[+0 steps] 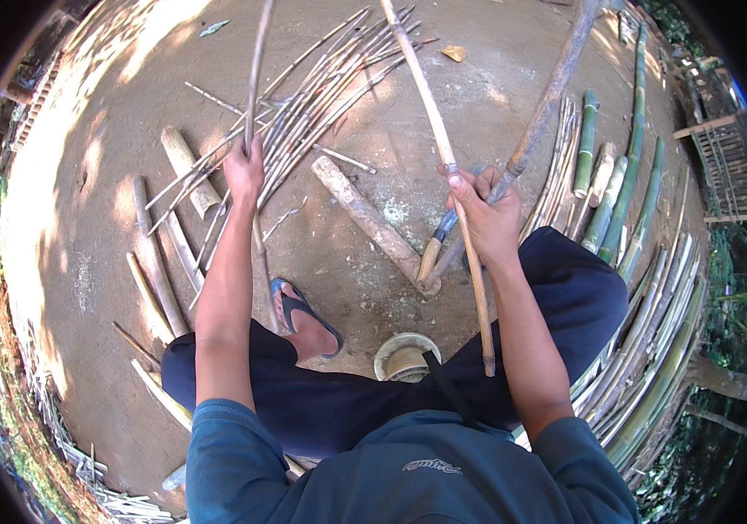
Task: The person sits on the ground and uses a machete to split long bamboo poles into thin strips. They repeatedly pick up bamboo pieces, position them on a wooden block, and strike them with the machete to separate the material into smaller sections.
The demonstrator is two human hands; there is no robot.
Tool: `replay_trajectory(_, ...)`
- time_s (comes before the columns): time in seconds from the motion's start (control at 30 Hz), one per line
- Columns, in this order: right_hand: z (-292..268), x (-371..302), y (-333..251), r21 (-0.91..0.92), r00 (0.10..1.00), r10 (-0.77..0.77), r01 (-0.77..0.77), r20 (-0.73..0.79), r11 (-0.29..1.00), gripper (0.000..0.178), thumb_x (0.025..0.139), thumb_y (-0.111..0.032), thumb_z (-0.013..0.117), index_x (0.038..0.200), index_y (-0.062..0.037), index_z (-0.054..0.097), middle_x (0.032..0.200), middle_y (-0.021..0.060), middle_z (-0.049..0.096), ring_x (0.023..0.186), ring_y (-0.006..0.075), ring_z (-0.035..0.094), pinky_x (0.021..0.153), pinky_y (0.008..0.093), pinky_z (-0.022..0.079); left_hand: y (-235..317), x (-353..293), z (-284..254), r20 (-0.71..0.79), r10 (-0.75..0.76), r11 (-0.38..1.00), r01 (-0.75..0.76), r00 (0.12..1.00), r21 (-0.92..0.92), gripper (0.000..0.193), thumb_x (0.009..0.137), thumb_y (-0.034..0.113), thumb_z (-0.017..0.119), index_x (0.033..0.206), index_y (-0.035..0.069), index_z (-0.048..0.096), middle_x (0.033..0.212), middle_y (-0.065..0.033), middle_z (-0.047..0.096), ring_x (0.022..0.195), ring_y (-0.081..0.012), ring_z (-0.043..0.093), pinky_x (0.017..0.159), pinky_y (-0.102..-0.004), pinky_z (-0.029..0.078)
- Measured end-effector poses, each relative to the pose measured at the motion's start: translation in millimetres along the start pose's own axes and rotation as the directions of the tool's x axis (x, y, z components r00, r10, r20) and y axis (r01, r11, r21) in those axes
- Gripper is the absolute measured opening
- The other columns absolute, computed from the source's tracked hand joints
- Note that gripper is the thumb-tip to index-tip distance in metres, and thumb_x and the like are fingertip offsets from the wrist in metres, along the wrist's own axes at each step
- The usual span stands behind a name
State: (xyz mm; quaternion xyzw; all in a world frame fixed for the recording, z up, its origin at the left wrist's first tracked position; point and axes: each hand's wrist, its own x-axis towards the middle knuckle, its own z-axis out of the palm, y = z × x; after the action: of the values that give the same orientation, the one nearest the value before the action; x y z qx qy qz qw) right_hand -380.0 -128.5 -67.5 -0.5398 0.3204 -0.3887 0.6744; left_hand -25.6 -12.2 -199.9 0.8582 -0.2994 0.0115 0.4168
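Earth (111, 288) — sticks (421, 86) held; tub (381, 360), contents unclear.

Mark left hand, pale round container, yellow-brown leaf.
Left hand (244, 175): head view, on the back of the hand.
Pale round container (381, 358): head view, on the left side of its rim.
Yellow-brown leaf (454, 53): head view, on the middle of its blade.

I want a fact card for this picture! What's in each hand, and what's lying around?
Left hand: holding a thin stick
Right hand: holding a pale stick; a thicker pole crosses there
Farther ahead: a pile of sticks
Nearer: a short log
Right side: green bamboo
Container: a round tub
Footwear: one sandal showing
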Motion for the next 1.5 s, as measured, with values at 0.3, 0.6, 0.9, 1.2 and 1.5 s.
replay_trajectory(0.3, 36, -8, -8, -0.037, 0.978, -0.042, 0.05, 0.205, 0.998, 0.026, 0.086, -0.008, 0.073, 0.073, -0.0014, 0.052, 0.081, 0.0081, 0.066, 0.065, 0.0086, 0.058, 0.058, 0.0259, 0.049, 159, 90, -112, 0.165, -0.075, 0.318, 0.18, 0.983, -0.931, 0.037, 0.102, 0.038, 0.044, 0.095, 0.002, 0.051, 0.058, 0.0028, 0.031, 0.048, -0.0087, 0.029, 0.044, -0.0263, 0.027)
replay_trajectory(0.6, 53, -19, -13, -0.323, 0.946, 0.026, 0.084, 0.324, 0.943, 0.021, 0.086, -0.015, 0.073, 0.099, 0.0018, 0.069, 0.073, 0.0049, 0.068, 0.066, 0.0087, 0.062, 0.061, 0.0256, 0.049, 156, 51, -69, 0.532, -0.212, -0.149, 0.511, 0.82, -0.847, 0.038, 0.104, 0.033, 0.038, 0.097, -0.001, 0.051, 0.096, -0.0199, 0.058, 0.097, -0.0373, 0.063, 0.083, -0.0499, 0.058)
replay_trajectory(0.9, 40, -31, -35, -0.32, 0.862, 0.257, -0.118, 0.437, 0.94, 0.011, 0.089, -0.013, 0.068, 0.091, -0.0026, 0.067, 0.071, 0.0014, 0.066, 0.062, 0.0074, 0.061, 0.055, 0.0229, 0.047, 155, 39, -49, 0.504, -0.158, -0.297, 0.446, 0.849, -0.844, 0.039, 0.105, 0.037, 0.031, 0.115, 0.004, 0.05, 0.111, -0.0186, 0.059, 0.109, -0.036, 0.06, 0.103, -0.0619, 0.043)
replay_trajectory(1.2, -16, -30, -22, -0.166, 0.672, 0.45, -0.444, 0.588, 0.881, 0.027, 0.093, -0.028, 0.066, 0.084, -0.0041, 0.057, 0.085, 0.0106, 0.07, 0.07, 0.012, 0.064, 0.065, 0.0256, 0.05, 123, 45, -64, 0.438, 0.043, -0.327, 0.427, 0.898, -0.843, 0.036, 0.106, 0.036, 0.033, 0.112, 0.003, 0.045, 0.075, -0.0061, 0.041, 0.062, -0.0162, 0.039, 0.056, -0.03, 0.041)
replay_trajectory(1.5, -56, -46, -42, -0.309, 0.61, 0.452, -0.331, 0.651, 0.892, 0.043, 0.078, -0.015, 0.081, 0.079, -0.0133, 0.039, 0.083, 0.0083, 0.064, 0.093, 0.0206, 0.068, 0.076, 0.0307, 0.054, 42, 84, -106, 0.225, -0.012, -0.296, 0.211, 0.974, -0.931, 0.042, 0.106, 0.035, 0.026, 0.105, -0.002, 0.047, 0.075, -0.0057, 0.04, 0.063, -0.0162, 0.042, 0.055, -0.03, 0.043)
